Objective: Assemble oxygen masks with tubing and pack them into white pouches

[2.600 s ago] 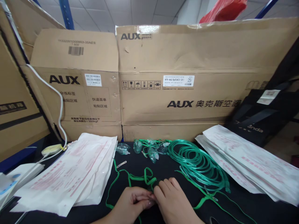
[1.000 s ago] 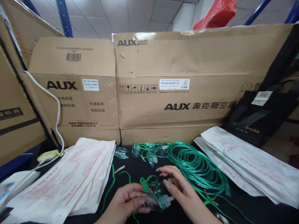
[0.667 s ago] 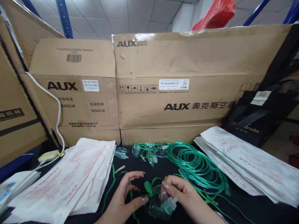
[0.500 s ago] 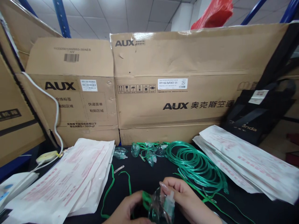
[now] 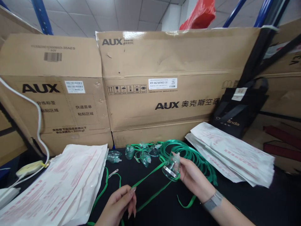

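Note:
In my right hand [image 5: 191, 175] is a clear green oxygen mask [image 5: 169, 171], gripped at its side and raised above the black table. A metal nose strip shows on the mask. My left hand [image 5: 122, 201], lower and to the left, pinches the green elastic strap [image 5: 150, 174], which runs taut up to the mask. A second length of the strap slants below it. Behind the mask lies a coil of green tubing [image 5: 199, 158]. Several more clear masks [image 5: 145, 159] with green straps rest at the back of the table.
White printed paper pouches [image 5: 58, 185] are stacked at left, with another pile [image 5: 232, 153] at right. Large cardboard boxes [image 5: 178, 62] wall off the back. A black bag [image 5: 237, 110] stands at back right. A white cable [image 5: 39, 125] hangs at left.
The mask has moved up and forward in my right hand. My left hand has come away from the mask and drawn the strap out taut. The view has shifted right.

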Demonstrator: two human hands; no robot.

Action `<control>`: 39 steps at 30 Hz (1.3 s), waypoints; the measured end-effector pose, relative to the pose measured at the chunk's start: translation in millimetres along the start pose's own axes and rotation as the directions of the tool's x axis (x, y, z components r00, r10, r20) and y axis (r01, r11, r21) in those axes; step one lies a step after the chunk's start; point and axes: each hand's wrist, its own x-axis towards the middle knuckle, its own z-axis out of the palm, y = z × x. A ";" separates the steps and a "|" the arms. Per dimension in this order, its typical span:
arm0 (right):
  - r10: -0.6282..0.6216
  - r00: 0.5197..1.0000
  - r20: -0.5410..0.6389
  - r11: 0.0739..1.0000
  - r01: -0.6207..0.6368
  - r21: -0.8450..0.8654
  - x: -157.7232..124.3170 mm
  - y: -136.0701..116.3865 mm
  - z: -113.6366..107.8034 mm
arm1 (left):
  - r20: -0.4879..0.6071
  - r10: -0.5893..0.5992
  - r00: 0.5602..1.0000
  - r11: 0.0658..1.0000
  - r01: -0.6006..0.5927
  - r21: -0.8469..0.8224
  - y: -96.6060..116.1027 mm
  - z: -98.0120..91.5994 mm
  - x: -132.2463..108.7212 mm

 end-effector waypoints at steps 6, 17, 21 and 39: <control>-0.008 0.996 0.087 1.000 0.010 -0.029 -17.0 3.6 14.1 | -0.044 0.051 0.998 0.999 -0.051 0.017 2.8 2.7 1.1; 0.054 0.977 0.206 0.992 -0.028 -0.127 -30.3 17.5 24.3 | -0.011 0.419 0.908 0.883 -0.404 0.239 -20.9 -4.1 -1.4; 0.127 0.946 0.299 0.987 -0.089 -0.137 -39.7 29.2 30.0 | -0.022 0.258 0.966 0.935 -0.244 0.256 -21.9 -5.8 14.9; -0.018 0.864 0.504 0.710 0.366 -0.602 -49.3 40.4 28.9 | 0.135 0.055 0.989 0.997 -0.047 -0.066 -12.2 -4.2 4.9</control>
